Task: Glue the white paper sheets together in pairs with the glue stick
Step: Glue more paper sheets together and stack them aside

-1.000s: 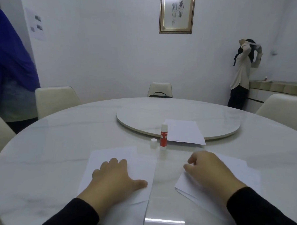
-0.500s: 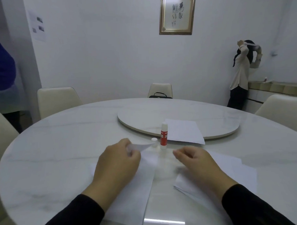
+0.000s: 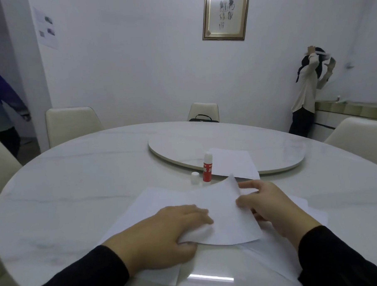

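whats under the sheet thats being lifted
Under the curled sheet, held by the left hand and right hand, lies another flat sheet. Whether glue is on it is hidden.

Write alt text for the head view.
Left hand and right hand lift a white sheet over other paper on a round table. An uncapped glue stick stands beyond, beside its cap.

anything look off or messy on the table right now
Nothing spilled or damaged. The glue stick stands upright with its cap off beside it. The top sheet is curled up off the pile, held between the left hand and right hand. That fits handling, not a mishap.
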Motion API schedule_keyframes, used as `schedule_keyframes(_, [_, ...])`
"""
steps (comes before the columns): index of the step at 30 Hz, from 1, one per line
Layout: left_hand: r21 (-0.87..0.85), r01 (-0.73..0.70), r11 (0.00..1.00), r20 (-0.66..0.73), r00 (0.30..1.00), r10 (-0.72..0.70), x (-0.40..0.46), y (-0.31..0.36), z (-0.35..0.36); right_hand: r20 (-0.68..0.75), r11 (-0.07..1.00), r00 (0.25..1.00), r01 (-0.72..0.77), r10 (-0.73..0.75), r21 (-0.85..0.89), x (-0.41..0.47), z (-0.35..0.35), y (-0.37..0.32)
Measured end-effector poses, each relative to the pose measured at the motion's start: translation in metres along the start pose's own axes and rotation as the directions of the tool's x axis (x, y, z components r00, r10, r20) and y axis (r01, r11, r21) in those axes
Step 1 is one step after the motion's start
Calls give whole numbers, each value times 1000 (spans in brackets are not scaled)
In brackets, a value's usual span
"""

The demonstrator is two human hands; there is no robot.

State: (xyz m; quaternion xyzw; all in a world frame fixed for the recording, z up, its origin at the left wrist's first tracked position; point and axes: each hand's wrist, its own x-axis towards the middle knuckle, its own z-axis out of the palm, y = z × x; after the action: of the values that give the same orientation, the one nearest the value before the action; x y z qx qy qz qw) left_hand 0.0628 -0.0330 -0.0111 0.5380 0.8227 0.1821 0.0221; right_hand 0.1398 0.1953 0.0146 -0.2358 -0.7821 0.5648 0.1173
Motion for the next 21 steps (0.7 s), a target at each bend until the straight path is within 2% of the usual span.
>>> schedule_keyframes(3, [-36, 143, 989, 122, 983, -137, -2, -13, -5, -16, 996, 1000, -22, 21, -84, 1, -8, 0])
schedule_keyframes(6, [-29, 222, 975, 102, 971, -218, 1, -25, -9, -75, 959, 997, -44, 24, -282, 5, -12, 3])
schedule_keyframes(10, [-60, 254, 965, 109, 963, -247, 1, -39, -14, -98, 894, 994, -93, 56, -438, 4, -16, -4])
schedule_keyframes(11, [-70, 251, 965, 113, 964, -243, 1, -41, -15, -99, 853, 992, -119, 79, -509, 4, -17, -7])
schedule_keyframes(13, [-57, 244, 968, 107, 966, -237, 4, -45, -14, -124, 688, 988, -151, 90, -709, 9, -16, -17])
schedule_keyframes(14, [-47, 239, 970, 105, 967, -233, 5, -47, -13, -139, 600, 989, -140, 49, -787, 14, -15, -23])
schedule_keyframes(16, [-39, 224, 974, 111, 969, -218, 9, -49, -11, -115, 542, 990, -54, -78, -839, 30, -8, -33])
schedule_keyframes(17, [-38, 214, 976, 116, 971, -209, 11, -50, -10, -76, 582, 989, 11, -125, -813, 41, -2, -37])
schedule_keyframes(19, [-9, 197, 980, 130, 972, -194, 13, -50, -8, -9, 746, 985, 125, -172, -654, 61, 14, -43])
schedule_keyframes(21, [68, 170, 983, 143, 974, -178, 14, -51, -5, 21, 847, 985, 161, -174, -507, 75, 31, -46])
